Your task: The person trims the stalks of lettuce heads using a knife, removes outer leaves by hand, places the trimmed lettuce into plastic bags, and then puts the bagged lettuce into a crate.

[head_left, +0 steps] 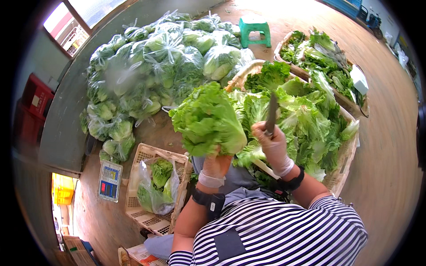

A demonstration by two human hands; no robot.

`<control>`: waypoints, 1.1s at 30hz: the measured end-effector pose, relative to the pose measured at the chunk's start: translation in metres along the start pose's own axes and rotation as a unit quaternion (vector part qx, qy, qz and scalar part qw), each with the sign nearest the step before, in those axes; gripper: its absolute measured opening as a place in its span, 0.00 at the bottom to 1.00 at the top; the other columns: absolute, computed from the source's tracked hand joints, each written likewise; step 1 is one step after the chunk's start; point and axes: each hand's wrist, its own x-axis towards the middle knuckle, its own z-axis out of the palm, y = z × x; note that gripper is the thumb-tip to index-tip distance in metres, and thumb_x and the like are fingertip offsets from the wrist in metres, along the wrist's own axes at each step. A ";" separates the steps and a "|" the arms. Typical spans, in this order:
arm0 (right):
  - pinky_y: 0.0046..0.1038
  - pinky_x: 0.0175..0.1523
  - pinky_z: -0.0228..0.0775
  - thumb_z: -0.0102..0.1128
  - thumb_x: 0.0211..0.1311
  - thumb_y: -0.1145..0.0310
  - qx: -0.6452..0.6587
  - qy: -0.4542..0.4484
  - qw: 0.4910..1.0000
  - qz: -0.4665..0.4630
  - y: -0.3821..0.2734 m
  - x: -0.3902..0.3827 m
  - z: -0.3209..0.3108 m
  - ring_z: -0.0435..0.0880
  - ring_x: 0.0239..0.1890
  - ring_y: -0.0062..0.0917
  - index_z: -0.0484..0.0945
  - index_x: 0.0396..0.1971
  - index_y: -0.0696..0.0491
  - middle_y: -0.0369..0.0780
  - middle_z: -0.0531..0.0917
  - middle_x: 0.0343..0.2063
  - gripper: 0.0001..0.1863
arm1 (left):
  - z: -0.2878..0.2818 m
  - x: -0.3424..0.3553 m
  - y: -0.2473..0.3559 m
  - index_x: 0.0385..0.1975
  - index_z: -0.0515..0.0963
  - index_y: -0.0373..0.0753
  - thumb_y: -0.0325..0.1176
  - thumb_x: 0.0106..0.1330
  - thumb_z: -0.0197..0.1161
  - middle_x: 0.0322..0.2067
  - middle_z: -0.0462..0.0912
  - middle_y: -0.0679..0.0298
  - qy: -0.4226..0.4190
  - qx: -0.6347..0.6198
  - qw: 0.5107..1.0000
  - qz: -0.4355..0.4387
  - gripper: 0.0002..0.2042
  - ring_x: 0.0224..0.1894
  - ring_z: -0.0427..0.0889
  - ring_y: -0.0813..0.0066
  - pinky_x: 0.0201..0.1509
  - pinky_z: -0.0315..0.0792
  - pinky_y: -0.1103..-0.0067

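Note:
In a clear glove, my left hand [215, 166] is closed around the base of a head of lettuce [208, 116], holding it up in front of me with its leaves pointing away to the left. My right hand [274, 146], also gloved, grips the handle of a knife [271, 111]. The blade points up and away from me, a short way right of the lettuce and apart from it. Behind the knife, loose lettuce leaves [301, 119] fill a large light-coloured crate [345, 170].
Bagged lettuces [168, 57] are heaped along the wall. At left, a plastic crate [133, 195] holds a lettuce in a clear bag [159, 186], beside a digital scale [110, 181]. A green stool [255, 33] stands at the back, near another basket of leaves [326, 57].

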 end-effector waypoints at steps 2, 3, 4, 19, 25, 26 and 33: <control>0.15 0.34 0.66 0.60 0.59 0.72 0.092 0.000 0.988 0.121 -0.003 0.008 -0.010 0.74 0.27 0.12 0.78 0.35 0.54 0.34 0.81 0.31 0.05 | 0.000 -0.001 0.009 0.60 0.62 0.43 0.45 0.55 0.68 0.58 0.67 0.61 -0.002 -0.108 0.994 0.008 0.34 0.59 0.68 0.61 0.61 0.67 0.61; 0.14 0.32 0.64 0.61 0.58 0.73 0.090 0.001 0.985 0.150 -0.006 0.010 -0.014 0.73 0.25 0.11 0.79 0.36 0.54 0.33 0.81 0.30 0.06 | -0.001 0.000 0.012 0.60 0.62 0.43 0.45 0.55 0.68 0.58 0.67 0.61 0.000 -0.107 0.994 0.015 0.34 0.59 0.68 0.61 0.61 0.67 0.61; 0.14 0.31 0.64 0.61 0.58 0.71 0.055 -0.060 0.988 0.132 -0.006 0.008 -0.017 0.71 0.24 0.10 0.78 0.40 0.54 0.33 0.80 0.30 0.09 | -0.001 0.000 0.014 0.60 0.63 0.43 0.43 0.54 0.70 0.57 0.68 0.62 0.019 -0.055 0.997 0.041 0.34 0.59 0.69 0.61 0.61 0.67 0.61; 0.18 0.27 0.68 0.59 0.62 0.61 -0.319 0.063 0.945 -0.025 0.015 0.049 -0.068 0.74 0.23 0.13 0.76 0.37 0.54 0.31 0.78 0.25 0.12 | -0.005 -0.007 0.028 0.55 0.67 0.39 0.27 0.55 0.66 0.48 0.74 0.61 0.155 0.237 0.953 0.109 0.26 0.49 0.75 0.68 0.49 0.72 0.71; 0.16 0.29 0.63 0.63 0.58 0.67 -0.214 0.022 0.974 0.076 0.024 0.035 -0.050 0.70 0.24 0.10 0.79 0.39 0.54 0.29 0.76 0.25 0.10 | -0.003 -0.003 0.030 0.57 0.64 0.36 0.31 0.47 0.70 0.40 0.70 0.54 0.201 0.699 0.624 0.286 0.34 0.39 0.75 0.58 0.42 0.72 0.69; 0.16 0.29 0.63 0.63 0.58 0.67 -0.216 0.022 0.973 0.078 0.022 0.030 -0.040 0.70 0.24 0.10 0.79 0.39 0.54 0.29 0.76 0.25 0.10 | 0.000 -0.005 0.032 0.57 0.64 0.36 0.31 0.47 0.70 0.40 0.70 0.54 0.202 0.698 0.625 0.284 0.34 0.39 0.75 0.58 0.42 0.72 0.69; 0.13 0.28 0.60 0.69 0.51 0.71 -0.134 -0.126 0.983 -0.002 -0.016 0.010 0.037 0.64 0.24 0.07 0.76 0.47 0.54 0.28 0.73 0.32 0.22 | -0.005 -0.013 0.036 0.65 0.57 0.41 0.32 0.44 0.70 0.42 0.69 0.53 0.192 0.770 0.549 0.262 0.43 0.42 0.73 0.53 0.45 0.71 0.66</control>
